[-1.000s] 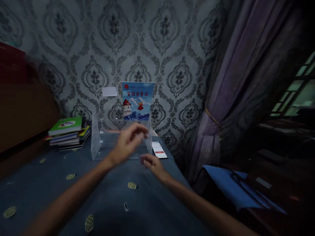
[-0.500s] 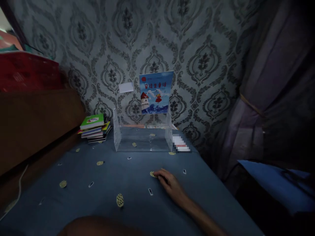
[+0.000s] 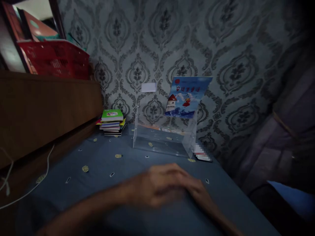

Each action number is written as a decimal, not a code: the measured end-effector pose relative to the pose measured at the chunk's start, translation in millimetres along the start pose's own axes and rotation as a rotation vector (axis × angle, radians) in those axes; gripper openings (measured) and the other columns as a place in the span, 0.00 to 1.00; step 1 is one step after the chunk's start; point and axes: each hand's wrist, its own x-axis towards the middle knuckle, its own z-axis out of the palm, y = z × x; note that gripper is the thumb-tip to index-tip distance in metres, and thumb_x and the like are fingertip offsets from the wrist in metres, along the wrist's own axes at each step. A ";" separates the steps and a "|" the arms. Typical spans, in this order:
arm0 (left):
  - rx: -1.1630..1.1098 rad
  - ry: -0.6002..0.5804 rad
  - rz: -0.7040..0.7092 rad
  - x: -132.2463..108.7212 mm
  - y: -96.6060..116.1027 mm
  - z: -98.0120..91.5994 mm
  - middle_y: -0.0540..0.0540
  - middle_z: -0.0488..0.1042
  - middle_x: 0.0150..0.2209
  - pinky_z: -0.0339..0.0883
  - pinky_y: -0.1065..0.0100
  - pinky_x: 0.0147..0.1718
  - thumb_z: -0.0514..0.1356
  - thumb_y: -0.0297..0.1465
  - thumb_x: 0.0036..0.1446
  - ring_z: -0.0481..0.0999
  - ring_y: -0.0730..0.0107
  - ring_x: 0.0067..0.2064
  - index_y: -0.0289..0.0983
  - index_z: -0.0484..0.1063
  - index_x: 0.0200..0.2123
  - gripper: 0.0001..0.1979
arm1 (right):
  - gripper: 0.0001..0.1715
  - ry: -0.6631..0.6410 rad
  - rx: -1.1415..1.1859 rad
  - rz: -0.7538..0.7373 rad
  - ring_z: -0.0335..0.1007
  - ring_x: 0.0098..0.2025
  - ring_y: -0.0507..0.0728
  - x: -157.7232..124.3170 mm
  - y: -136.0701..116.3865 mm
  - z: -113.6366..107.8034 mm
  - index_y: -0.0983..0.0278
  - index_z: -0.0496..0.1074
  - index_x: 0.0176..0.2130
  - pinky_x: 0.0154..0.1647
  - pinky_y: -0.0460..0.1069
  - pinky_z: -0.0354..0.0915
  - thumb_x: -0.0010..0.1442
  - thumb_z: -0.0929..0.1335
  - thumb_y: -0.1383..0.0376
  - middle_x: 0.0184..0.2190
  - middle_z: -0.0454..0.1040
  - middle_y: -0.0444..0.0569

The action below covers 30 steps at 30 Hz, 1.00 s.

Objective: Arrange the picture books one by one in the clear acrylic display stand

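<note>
Blurred left hand (image 3: 157,187) overlaps the right hand (image 3: 200,194) at six o'clock; forearms reach in from seven and five o'clock.

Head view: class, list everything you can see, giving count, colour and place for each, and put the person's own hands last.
bedcover: one, blue with yellow spots, foreground
clear stand: one, transparent, on the bedcover by the wall
picture book: one, blue, upright at the stand's right end
book stack: one pile, green on top, left of the stand
white card: one, on the wallpaper
small flat item: one, pixelated, right of the stand
red basket: one, upper left
white cable: one, left edge
curtain: one, purplish, right
left hand: blurred, low over the bedcover
right hand: partly behind the left hand
</note>
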 end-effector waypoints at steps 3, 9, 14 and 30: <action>0.173 0.186 -0.378 -4.4 -69.4 -25.0 0.47 0.78 0.44 0.73 0.65 0.48 0.52 0.27 0.64 0.78 0.65 0.47 0.43 0.73 0.49 0.14 | 0.26 -0.070 0.030 0.028 0.80 0.42 0.66 -0.6 -6.3 -2.6 0.58 0.81 0.32 0.47 0.60 0.74 0.56 0.64 0.43 0.37 0.83 0.54; 0.513 0.456 -0.902 -36.5 -207.6 -102.6 0.33 0.71 0.53 0.61 0.47 0.57 0.54 0.23 0.59 0.67 0.48 0.59 0.34 0.72 0.49 0.16 | 0.29 -0.093 0.042 0.085 0.79 0.44 0.67 1.1 -4.3 -5.3 0.58 0.82 0.33 0.52 0.61 0.72 0.55 0.65 0.39 0.39 0.83 0.54; 0.684 0.564 -1.221 -60.3 -263.9 -148.6 0.26 0.65 0.58 0.60 0.41 0.54 0.51 0.31 0.64 0.61 0.37 0.61 0.32 0.69 0.54 0.18 | 0.31 -0.103 0.043 0.098 0.79 0.45 0.67 2.5 1.2 -3.4 0.57 0.82 0.35 0.52 0.61 0.73 0.56 0.65 0.38 0.40 0.83 0.55; 0.659 0.392 -1.699 -63.2 -325.9 -208.7 0.22 0.72 0.54 0.66 0.45 0.49 0.63 0.61 0.43 0.71 0.31 0.57 0.28 0.71 0.54 0.47 | 0.33 -0.133 0.076 0.136 0.79 0.47 0.67 1.2 10.5 -4.2 0.56 0.83 0.35 0.53 0.60 0.72 0.57 0.63 0.36 0.42 0.82 0.57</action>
